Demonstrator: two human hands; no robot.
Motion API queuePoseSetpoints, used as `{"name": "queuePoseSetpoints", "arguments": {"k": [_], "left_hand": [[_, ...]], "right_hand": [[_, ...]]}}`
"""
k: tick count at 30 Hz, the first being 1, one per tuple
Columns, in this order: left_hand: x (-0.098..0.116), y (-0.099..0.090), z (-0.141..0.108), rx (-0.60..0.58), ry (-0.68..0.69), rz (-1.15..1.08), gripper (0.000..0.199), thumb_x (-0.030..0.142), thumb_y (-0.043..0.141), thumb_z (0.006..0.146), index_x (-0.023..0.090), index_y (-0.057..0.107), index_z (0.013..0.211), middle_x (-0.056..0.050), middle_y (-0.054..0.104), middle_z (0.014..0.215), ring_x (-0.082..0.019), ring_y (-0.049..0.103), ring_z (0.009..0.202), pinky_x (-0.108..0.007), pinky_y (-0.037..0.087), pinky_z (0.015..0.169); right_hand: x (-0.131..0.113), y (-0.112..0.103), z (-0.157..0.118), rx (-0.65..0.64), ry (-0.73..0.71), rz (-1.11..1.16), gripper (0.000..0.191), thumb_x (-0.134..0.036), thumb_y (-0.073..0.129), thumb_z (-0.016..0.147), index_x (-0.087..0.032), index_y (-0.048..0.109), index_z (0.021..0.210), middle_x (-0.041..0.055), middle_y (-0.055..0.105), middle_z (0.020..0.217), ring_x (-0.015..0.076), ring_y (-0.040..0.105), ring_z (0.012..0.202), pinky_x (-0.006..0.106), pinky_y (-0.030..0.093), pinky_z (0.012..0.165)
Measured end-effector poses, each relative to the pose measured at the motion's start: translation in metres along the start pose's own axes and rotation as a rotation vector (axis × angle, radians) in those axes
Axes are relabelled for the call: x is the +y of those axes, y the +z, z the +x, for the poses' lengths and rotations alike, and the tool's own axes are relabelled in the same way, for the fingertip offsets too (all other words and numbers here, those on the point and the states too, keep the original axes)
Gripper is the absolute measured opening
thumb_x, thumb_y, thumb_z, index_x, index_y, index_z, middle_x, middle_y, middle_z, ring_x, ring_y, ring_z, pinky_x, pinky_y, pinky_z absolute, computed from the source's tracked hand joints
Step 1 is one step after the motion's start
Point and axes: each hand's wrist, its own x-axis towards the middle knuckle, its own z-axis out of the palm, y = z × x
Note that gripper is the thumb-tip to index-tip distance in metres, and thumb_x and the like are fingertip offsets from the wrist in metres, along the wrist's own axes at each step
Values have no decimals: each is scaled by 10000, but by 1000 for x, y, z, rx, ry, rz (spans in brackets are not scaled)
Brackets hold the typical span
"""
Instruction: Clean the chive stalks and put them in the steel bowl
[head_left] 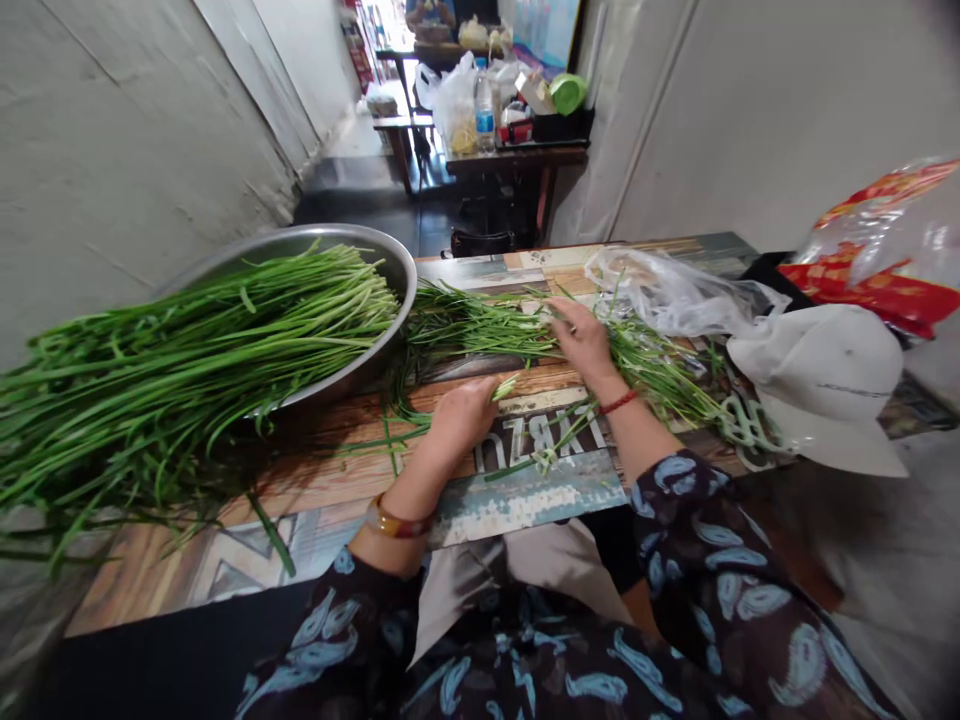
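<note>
My left hand [463, 412] is closed around a few garlic chives [505, 388], their pale cut ends poking out past the thumb and green leaves trailing left over the table. Farther forward, my right hand [581, 340] reaches over the right end of a loose pile of garlic chives [480, 322]; its fingers are bent and partly apart, at the stalks. A big metal basin [409, 270] on the left holds a large heap of garlic chives [300, 310], with leaves hanging over its near side. Short scraps [544, 458] lie between my forearms.
Scissors [750, 425] with pale green handles lie beside a white cap [821, 370] at the right. Behind are a clear plastic bag [667, 285] and a red-printed bag [885, 250]. Another table [517, 158] farther off carries bags and a water bottle [484, 115]. A person [430, 12] is in the background.
</note>
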Motion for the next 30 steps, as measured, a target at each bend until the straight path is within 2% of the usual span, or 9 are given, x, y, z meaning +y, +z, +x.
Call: {"name": "queuePoseSetpoints", "arguments": {"k": [2, 3, 6, 10, 14, 17, 21, 25, 30], "left_hand": [[0, 0, 0, 8, -5, 2, 265, 227, 451, 953, 213, 595, 1174, -94, 710, 1158, -243, 680, 1038, -300, 495, 808], [0, 0, 0, 15, -11, -2, 260, 234, 445, 958, 213, 597, 1168, -93, 710, 1147, -244, 680, 1028, -299, 493, 797], [-1, 0, 1, 52, -35, -34, 240, 269, 413, 983, 213, 611, 1107, -89, 707, 1099, -232, 680, 982, -287, 481, 765], [-4, -1, 3, 141, -46, -134, 258, 316, 388, 1002, 206, 613, 1067, -86, 696, 1064, -206, 661, 953, -268, 469, 772], [-6, 0, 3, 173, -41, -206, 265, 321, 383, 1002, 195, 616, 1019, -81, 690, 1017, -188, 638, 944, -257, 454, 797], [-9, 2, 4, 196, -36, -251, 272, 336, 383, 1000, 189, 610, 972, -69, 680, 961, -176, 619, 890, -254, 439, 778], [-13, 6, 5, 264, -39, -305, 294, 362, 377, 996, 183, 578, 878, -38, 632, 838, -151, 561, 767, -241, 403, 709], [-15, 8, 5, 293, -25, -336, 279, 348, 382, 988, 185, 567, 858, -21, 593, 790, -143, 532, 736, -239, 381, 692], [-12, 8, 3, 290, -22, -323, 276, 338, 397, 983, 182, 570, 833, -21, 602, 777, -139, 529, 723, -236, 376, 682]], "right_hand": [[13, -17, -6, 152, 142, 26, 353, -300, 439, 952, -168, 703, 1146, 116, 723, 1138, 231, 653, 1054, 392, 491, 966], [18, -24, -9, 162, 180, 28, 341, -322, 451, 946, -174, 720, 1094, 106, 736, 1070, 232, 663, 986, 388, 505, 917], [20, -32, -16, 5, 171, 12, 284, -363, 517, 918, -195, 745, 942, 71, 740, 917, 214, 656, 839, 353, 505, 809], [4, -23, -20, -281, 33, -181, 196, -358, 621, 874, -205, 742, 881, 77, 716, 910, 227, 621, 889, 357, 465, 847], [-2, -20, -21, -359, 19, -311, 162, -337, 635, 872, -210, 735, 884, 90, 703, 945, 250, 604, 930, 374, 445, 861], [2, -27, -19, -277, 35, -168, 218, -313, 553, 923, -207, 730, 853, 77, 710, 931, 228, 623, 919, 346, 447, 849], [3, -35, -16, -165, 137, 115, 277, -350, 503, 940, -190, 710, 852, 39, 702, 777, 186, 638, 746, 295, 453, 711], [-2, -32, -16, -186, 171, 264, 260, -380, 538, 911, -196, 700, 820, 14, 696, 716, 174, 640, 711, 287, 467, 708], [-6, -28, -18, -199, 191, 370, 241, -375, 549, 889, -191, 704, 883, 14, 691, 727, 169, 638, 700, 297, 485, 710]]}}
